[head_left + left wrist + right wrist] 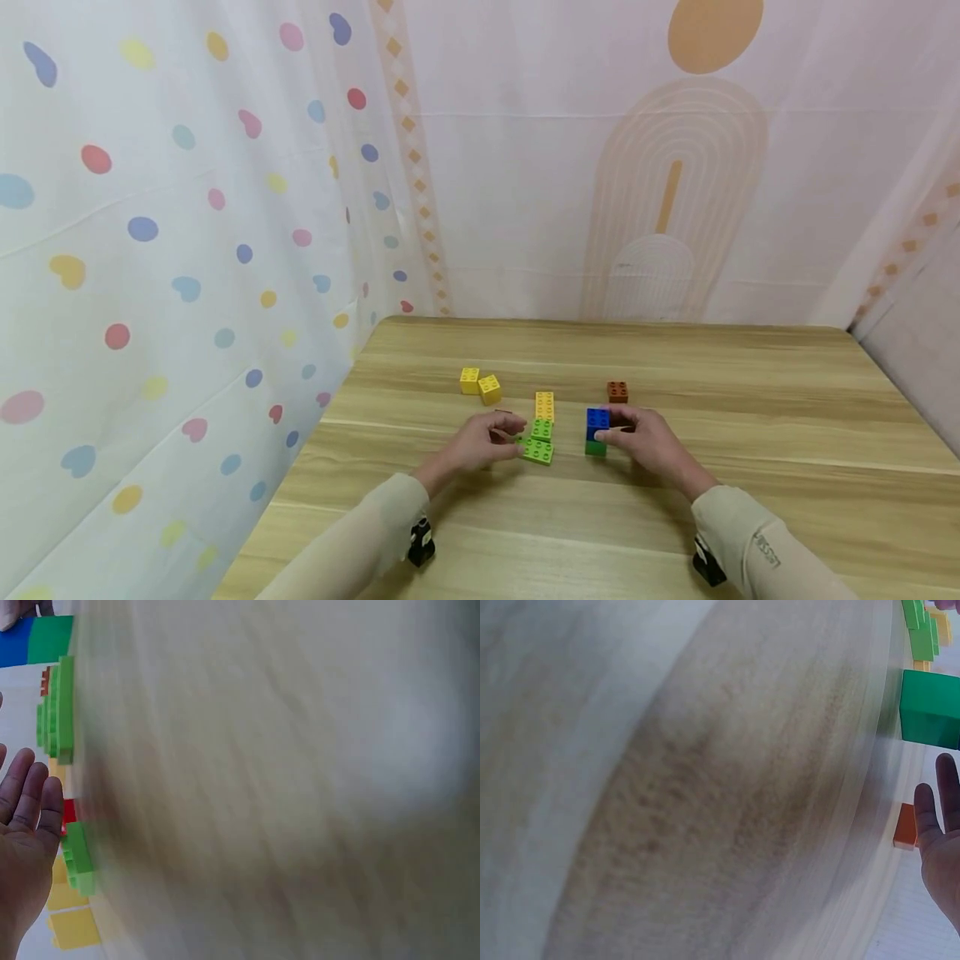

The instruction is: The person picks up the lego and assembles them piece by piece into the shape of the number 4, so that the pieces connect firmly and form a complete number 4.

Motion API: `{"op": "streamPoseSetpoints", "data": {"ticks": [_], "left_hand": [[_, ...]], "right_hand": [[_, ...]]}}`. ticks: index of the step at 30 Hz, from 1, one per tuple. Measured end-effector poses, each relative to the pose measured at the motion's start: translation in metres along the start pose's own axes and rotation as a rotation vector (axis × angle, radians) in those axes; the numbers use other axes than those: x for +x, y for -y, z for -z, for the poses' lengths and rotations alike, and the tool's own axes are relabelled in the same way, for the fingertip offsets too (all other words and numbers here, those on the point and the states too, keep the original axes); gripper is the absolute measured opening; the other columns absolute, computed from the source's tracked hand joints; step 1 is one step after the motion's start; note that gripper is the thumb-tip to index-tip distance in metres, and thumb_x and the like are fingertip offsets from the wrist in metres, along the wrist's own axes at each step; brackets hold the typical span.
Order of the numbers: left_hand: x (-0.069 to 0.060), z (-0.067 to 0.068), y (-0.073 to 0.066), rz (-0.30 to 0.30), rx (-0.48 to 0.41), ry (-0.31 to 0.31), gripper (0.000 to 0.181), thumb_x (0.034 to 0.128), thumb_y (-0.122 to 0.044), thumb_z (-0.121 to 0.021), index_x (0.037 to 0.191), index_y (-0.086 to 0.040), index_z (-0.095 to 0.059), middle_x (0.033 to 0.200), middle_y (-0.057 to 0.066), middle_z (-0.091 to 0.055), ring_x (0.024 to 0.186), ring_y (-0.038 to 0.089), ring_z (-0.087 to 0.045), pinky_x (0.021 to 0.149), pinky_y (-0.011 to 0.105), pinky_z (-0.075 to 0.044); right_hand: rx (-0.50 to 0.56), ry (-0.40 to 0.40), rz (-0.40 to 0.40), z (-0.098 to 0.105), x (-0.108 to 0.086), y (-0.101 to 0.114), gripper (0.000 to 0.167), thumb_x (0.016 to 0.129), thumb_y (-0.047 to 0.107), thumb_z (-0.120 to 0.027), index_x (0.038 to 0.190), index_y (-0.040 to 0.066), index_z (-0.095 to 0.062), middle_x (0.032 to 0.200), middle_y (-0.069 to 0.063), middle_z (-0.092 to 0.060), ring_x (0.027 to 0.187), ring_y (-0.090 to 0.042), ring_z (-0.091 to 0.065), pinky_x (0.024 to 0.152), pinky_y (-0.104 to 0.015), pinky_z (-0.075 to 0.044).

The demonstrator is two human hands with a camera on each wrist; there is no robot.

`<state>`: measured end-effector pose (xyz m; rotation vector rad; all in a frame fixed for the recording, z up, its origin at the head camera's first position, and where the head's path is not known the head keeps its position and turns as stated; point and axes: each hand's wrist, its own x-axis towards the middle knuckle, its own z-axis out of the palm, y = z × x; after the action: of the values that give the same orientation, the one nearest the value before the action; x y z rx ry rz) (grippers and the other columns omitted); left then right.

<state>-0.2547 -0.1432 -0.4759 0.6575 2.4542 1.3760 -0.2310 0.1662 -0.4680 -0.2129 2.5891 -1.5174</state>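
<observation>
My right hand pinches a blue building brick between thumb and fingers. The blue brick sits on top of a green brick, which stands upright on the table in the right wrist view too. My left hand is held beside light green bricks, its fingers relaxed and nothing seen in its grasp. Another light green brick lies just behind, touching a longer yellow brick. In the left wrist view, a red brick and a light green brick show beyond the left fingers; the hand mostly hides them in the head view.
Two yellow bricks lie side by side at the back left. A brown-red brick is behind my right hand. The wooden table ends at a patterned curtain at the back and another on the left.
</observation>
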Motion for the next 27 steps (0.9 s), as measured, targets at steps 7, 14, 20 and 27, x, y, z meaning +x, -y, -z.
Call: {"op": "streamPoseSetpoints", "data": {"ticks": [7,14,20,27], "left_hand": [[0.0024,0.0041,0.0074,-0.012,0.060,0.005,0.043,0.0878,-0.016,-0.076,0.126,-0.002,-0.063,0.119,0.008,-0.066,0.104,0.018,-0.060,0.091,0.036,-0.049],[0.0020,0.0018,0.0070,-0.003,0.101,0.037,0.040,0.0881,-0.016,-0.076,0.126,-0.006,-0.064,0.117,0.001,-0.066,0.106,0.016,-0.059,0.092,0.036,-0.048],[0.0007,-0.0004,0.0061,-0.002,0.114,0.041,0.043,0.0876,-0.015,-0.077,0.127,-0.007,-0.063,0.117,0.001,-0.065,0.105,0.015,-0.058,0.092,0.036,-0.048],[0.0012,-0.0016,0.0080,0.017,0.131,0.044,0.043,0.0861,-0.014,-0.079,0.126,-0.009,-0.064,0.113,-0.002,-0.064,0.103,0.013,-0.057,0.091,0.034,-0.047]], "right_hand": [[-0.007,0.008,0.002,0.0003,-0.0013,0.0016,0.057,0.090,0.035,-0.074,0.135,0.003,-0.059,0.115,-0.009,-0.067,0.099,-0.021,-0.060,0.083,-0.039,-0.051],[-0.005,0.004,0.002,-0.0004,-0.0002,0.0004,0.056,0.090,0.034,-0.075,0.134,0.004,-0.060,0.115,-0.009,-0.067,0.099,-0.021,-0.060,0.083,-0.038,-0.051],[-0.003,0.004,0.003,-0.0005,-0.0004,0.0001,0.056,0.090,0.034,-0.075,0.135,0.004,-0.060,0.115,-0.009,-0.067,0.099,-0.021,-0.060,0.083,-0.038,-0.051],[0.000,0.009,0.005,-0.0008,-0.0005,0.0002,0.056,0.090,0.034,-0.075,0.134,0.003,-0.060,0.114,-0.009,-0.067,0.098,-0.021,-0.060,0.082,-0.037,-0.051]]}}
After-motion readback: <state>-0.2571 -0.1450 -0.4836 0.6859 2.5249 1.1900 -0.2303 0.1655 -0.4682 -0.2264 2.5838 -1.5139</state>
